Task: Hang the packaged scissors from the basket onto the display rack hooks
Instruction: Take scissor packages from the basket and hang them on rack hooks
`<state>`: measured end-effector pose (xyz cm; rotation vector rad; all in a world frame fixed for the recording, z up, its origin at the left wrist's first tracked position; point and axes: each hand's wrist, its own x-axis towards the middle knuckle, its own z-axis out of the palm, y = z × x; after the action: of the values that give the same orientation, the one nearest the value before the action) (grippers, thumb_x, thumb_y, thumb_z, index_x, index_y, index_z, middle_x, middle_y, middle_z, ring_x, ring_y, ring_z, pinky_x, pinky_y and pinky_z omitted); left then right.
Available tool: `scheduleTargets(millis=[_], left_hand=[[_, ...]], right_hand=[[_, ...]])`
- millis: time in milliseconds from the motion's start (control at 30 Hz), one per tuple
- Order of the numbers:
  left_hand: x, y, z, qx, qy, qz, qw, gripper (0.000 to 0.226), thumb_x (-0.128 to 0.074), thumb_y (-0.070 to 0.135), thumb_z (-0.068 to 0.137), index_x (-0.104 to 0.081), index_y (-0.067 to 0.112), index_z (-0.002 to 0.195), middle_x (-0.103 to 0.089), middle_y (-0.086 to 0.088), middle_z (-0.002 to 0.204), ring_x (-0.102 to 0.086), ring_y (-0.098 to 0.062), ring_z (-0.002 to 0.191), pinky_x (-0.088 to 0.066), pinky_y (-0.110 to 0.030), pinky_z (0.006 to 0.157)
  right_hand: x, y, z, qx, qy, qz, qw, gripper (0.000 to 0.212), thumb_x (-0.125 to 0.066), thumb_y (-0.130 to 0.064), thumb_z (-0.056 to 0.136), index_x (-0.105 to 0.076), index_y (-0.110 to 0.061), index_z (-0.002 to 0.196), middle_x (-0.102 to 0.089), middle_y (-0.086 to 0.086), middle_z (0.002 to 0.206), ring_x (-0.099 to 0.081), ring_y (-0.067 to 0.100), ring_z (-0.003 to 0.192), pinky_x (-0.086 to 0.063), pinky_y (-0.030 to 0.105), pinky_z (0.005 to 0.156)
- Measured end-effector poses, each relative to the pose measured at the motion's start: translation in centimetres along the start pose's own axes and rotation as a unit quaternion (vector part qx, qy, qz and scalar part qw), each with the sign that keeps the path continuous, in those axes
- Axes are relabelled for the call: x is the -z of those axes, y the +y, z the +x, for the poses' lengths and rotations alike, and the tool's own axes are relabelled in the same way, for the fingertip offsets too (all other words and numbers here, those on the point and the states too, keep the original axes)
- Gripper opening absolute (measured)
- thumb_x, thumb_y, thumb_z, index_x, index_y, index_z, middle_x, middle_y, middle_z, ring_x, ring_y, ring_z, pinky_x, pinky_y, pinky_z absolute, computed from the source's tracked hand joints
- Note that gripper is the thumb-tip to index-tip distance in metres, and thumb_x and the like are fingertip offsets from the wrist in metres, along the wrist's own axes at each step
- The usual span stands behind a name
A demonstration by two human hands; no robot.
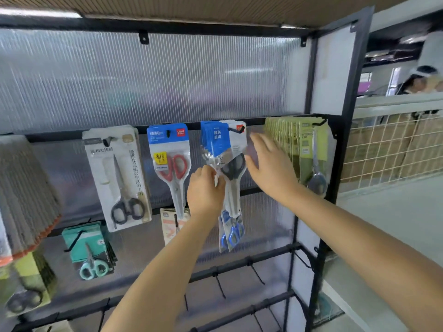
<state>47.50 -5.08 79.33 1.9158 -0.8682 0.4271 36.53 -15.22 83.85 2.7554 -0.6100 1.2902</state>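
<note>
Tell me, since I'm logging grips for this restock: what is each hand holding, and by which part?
The left hand pinches the blue-carded scissors packs at their lower left edge. The right hand is open beside them and holds nothing.

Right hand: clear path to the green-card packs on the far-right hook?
Probably yes. The right hand is open and holds nothing, just left of the green-card packs, with nothing between them. The left hand grips the blue-card scissors pack away from that path.

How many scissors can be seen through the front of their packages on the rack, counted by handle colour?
Black handles: 2
Red handles: 1
Blue handles: 1
Mint green handles: 1
Total: 5
</note>
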Motion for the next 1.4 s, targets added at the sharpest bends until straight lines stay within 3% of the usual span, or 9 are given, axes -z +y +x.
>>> scheduleTargets(millis=[200, 267, 400, 500, 667, 833, 967, 1233, 1400], left_hand=[[2.2, 0.5, -3.6, -0.253, -0.045, 0.09, 0.962, 0.014, -0.071, 0.003, 0.072, -0.062, -0.002, 0.082, -0.063, -0.017, 0.076, -0.06, -0.037, 0.066, -0.048, -0.039, 0.053], [2.4, 0.7, -5.2, -0.289, -0.076, 0.092, 0.95, 0.02, -0.073, 0.006, 0.072, -0.064, -0.002, 0.088, -0.066, -0.019, 0.084, -0.064, -0.039, 0.075, -0.052, -0.041, 0.058], [3.4, 1.9, -9.7, -0.315, -0.192, 0.079, 0.926, 0.038, -0.051, 0.017, 0.091, -0.056, -0.008, 0.119, -0.056, -0.025, 0.125, -0.051, -0.041, 0.116, -0.043, -0.046, 0.093], [3.7, 3.5, -13.4, -0.355, -0.242, 0.056, 0.901, 0.046, -0.037, 0.027, 0.088, -0.06, -0.006, 0.11, -0.06, -0.024, 0.112, -0.055, -0.041, 0.105, -0.046, -0.045, 0.084], [2.6, 5.8, -20.7, -0.419, -0.319, 0.004, 0.851, 0.044, -0.041, 0.025, 0.079, -0.067, -0.004, 0.1, -0.068, -0.02, 0.099, -0.065, -0.037, 0.091, -0.054, -0.04, 0.077], [0.9, 7.9, -28.2, -0.461, -0.378, -0.005, 0.803, 0.053, -0.037, 0.024, 0.098, -0.028, 0.0, 0.145, -0.025, -0.02, 0.152, -0.023, -0.033, 0.141, -0.016, -0.039, 0.115], [-1.0, 9.0, -34.0, -0.491, -0.406, 0.01, 0.77, 0.057, -0.03, 0.03, 0.101, -0.013, 0.007, 0.15, -0.009, -0.013, 0.158, -0.012, -0.026, 0.145, -0.007, -0.035, 0.117], [-5.6, 9.3, -44.8, -0.532, -0.505, 0.028, 0.679, 0.056, -0.03, 0.028, 0.102, -0.015, 0.002, 0.149, -0.011, -0.015, 0.158, -0.01, -0.026, 0.145, -0.008, -0.035, 0.116], [-11.0, 5.8, -52.3, -0.554, -0.571, 0.104, 0.597, 0.059, -0.024, 0.033, 0.102, -0.006, 0.004, 0.15, -0.006, -0.012, 0.159, -0.006, -0.026, 0.146, -0.007, -0.035, 0.118]], right_hand=[[2.0, -3.0, -6.0, -0.074, -0.063, -0.087, 0.992, 0.056, -0.038, -0.031, 0.1, -0.025, -0.005, 0.147, -0.024, 0.01, 0.154, -0.026, 0.023, 0.141, -0.02, 0.033, 0.112], [2.9, -3.7, -8.4, -0.106, -0.074, -0.1, 0.987, 0.057, -0.039, -0.031, 0.099, -0.024, -0.004, 0.147, -0.024, 0.012, 0.154, -0.025, 0.025, 0.141, -0.018, 0.034, 0.113], [5.1, -4.9, -14.5, -0.178, -0.083, -0.13, 0.972, 0.055, -0.047, -0.026, 0.096, -0.032, 0.0, 0.142, -0.034, 0.016, 0.147, -0.035, 0.031, 0.134, -0.026, 0.037, 0.108], [6.9, -5.6, -19.6, -0.242, -0.087, -0.152, 0.954, 0.056, -0.05, -0.024, 0.094, -0.034, 0.0, 0.142, -0.037, 0.019, 0.146, -0.037, 0.033, 0.133, -0.029, 0.042, 0.108], [10.6, -6.8, -28.6, -0.326, -0.12, -0.191, 0.918, 0.057, -0.047, -0.024, 0.095, -0.03, 0.002, 0.143, -0.033, 0.021, 0.147, -0.035, 0.033, 0.134, -0.027, 0.04, 0.109], [13.7, -6.8, -37.0, -0.388, -0.117, -0.235, 0.883, 0.056, -0.041, -0.028, 0.097, -0.03, 0.001, 0.144, -0.032, 0.019, 0.149, -0.032, 0.032, 0.137, -0.025, 0.042, 0.112], [15.3, -6.3, -43.0, -0.456, -0.134, -0.25, 0.844, 0.061, -0.042, -0.03, 0.097, -0.02, -0.007, 0.149, -0.025, 0.011, 0.154, -0.023, 0.023, 0.142, -0.017, 0.035, 0.114], [14.8, -4.3, -55.5, -0.556, -0.126, -0.248, 0.783, 0.054, -0.058, -0.017, 0.089, -0.041, 0.004, 0.136, -0.046, 0.021, 0.137, -0.045, 0.035, 0.126, -0.037, 0.042, 0.103], [11.5, -1.8, -65.5, -0.626, -0.195, -0.222, 0.722, 0.058, -0.072, -0.015, 0.076, -0.053, 0.009, 0.124, -0.057, 0.026, 0.123, -0.057, 0.04, 0.112, -0.049, 0.05, 0.092]])
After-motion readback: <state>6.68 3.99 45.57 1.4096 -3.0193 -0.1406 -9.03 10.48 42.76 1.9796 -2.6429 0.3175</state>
